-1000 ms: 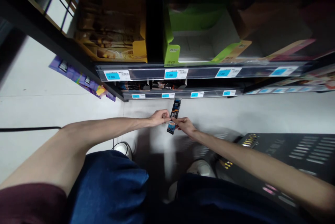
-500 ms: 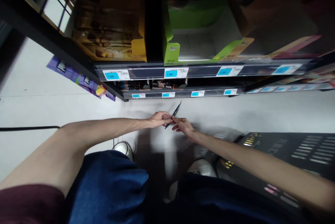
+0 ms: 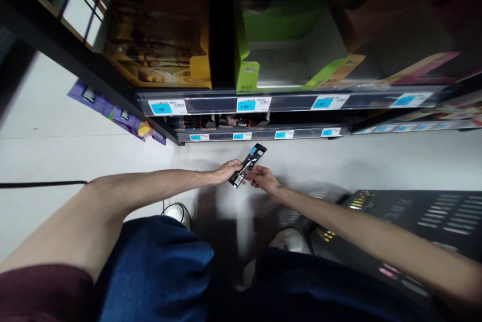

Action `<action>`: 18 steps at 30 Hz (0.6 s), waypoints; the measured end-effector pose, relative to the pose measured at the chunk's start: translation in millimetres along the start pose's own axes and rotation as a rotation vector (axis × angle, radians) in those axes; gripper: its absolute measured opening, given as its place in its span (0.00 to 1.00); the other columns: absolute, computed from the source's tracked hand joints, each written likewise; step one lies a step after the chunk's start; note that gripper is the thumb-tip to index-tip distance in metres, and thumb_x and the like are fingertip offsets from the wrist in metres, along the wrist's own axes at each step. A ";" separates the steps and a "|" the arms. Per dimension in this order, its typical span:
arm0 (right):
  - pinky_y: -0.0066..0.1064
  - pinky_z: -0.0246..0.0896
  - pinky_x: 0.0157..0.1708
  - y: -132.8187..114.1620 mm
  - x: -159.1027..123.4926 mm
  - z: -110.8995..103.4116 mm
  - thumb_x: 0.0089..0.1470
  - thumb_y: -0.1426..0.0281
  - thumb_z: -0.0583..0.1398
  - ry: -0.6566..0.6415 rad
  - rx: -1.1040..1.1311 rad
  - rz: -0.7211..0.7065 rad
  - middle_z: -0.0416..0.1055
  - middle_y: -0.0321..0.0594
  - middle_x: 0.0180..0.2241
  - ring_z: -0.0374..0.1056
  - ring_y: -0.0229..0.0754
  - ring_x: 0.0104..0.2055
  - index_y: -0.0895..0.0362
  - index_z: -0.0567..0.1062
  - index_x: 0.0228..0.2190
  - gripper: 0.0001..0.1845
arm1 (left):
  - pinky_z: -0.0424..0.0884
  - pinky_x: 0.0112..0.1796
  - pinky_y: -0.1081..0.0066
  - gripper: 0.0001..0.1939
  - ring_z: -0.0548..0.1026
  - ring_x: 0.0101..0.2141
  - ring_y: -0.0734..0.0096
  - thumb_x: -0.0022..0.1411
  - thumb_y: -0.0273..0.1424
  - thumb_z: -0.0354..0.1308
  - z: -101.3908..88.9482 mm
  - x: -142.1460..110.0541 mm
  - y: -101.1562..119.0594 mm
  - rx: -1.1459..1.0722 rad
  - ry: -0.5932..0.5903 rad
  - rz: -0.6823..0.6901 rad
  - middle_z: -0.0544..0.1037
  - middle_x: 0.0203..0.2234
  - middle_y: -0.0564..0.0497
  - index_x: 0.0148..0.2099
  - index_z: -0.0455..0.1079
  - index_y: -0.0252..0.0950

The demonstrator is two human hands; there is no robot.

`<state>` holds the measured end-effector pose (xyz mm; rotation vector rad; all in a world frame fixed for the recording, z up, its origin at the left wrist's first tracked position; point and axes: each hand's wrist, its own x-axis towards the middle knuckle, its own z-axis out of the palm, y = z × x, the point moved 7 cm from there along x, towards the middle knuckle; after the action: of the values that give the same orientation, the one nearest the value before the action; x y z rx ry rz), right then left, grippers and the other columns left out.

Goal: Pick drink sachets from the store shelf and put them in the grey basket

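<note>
A narrow black snack packet (image 3: 248, 164) with a blue patch and pale labels is held tilted above the floor, its broad face toward me. My left hand (image 3: 227, 171) grips its left edge, fingers closed. On the lower right edge my right hand (image 3: 262, 178) pinches it. Just beyond the hands, on the bottom shelf, similar dark packets (image 3: 241, 120) lie in low boxes under the shelf above; much of them is hidden.
Higher up, a shelf holds a yellow box (image 3: 199, 71) of packets and an open green box (image 3: 246, 75). Price labels line the shelf edge (image 3: 286, 103). A dark grey crate (image 3: 399, 211) stands at the right. Purple packets (image 3: 113, 111) hang at the left.
The packet has turned from edge-on to showing its broad face. Both hands have shifted only slightly around it, still gripping it.
</note>
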<state>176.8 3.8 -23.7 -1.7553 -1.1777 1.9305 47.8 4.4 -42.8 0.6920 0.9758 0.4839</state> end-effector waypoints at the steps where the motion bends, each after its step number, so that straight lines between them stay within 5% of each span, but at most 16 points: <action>1: 0.25 0.57 0.23 -0.1 0.6 0.3 0.47 0.57 0.65 -0.008 0.004 -0.017 0.74 0.37 0.27 0.63 0.32 0.22 0.57 0.68 0.27 0.17 | 0.71 0.26 0.71 0.13 0.79 0.26 0.64 0.61 0.40 0.55 0.4 -0.1 0.1 0.002 -0.006 0.003 0.78 0.27 0.47 0.39 0.60 0.36; 9: 0.26 0.56 0.22 4.0 3.1 0.4 0.48 0.57 0.64 0.012 0.008 -0.003 0.71 0.35 0.26 0.64 0.33 0.22 0.57 0.67 0.28 0.16 | 0.65 0.24 0.77 0.09 0.75 0.24 0.73 0.62 0.35 0.54 -3.3 -3.0 4.7 0.177 0.082 0.003 0.76 0.25 0.52 0.42 0.61 0.37; 18: 0.27 0.58 0.27 1.9 12.3 -14.9 0.48 0.55 0.61 0.133 -0.160 -0.113 0.71 0.37 0.29 0.66 0.37 0.29 0.57 0.73 0.30 0.17 | 0.69 0.28 0.76 0.14 0.70 0.27 0.76 0.55 0.39 0.62 -9.8 -1.3 9.9 0.288 0.129 0.082 0.71 0.25 0.55 0.31 0.64 0.35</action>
<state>188.4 16.6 -32.5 -1.8213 -1.3840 1.6700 38.0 13.4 -38.6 0.9718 1.1555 0.4682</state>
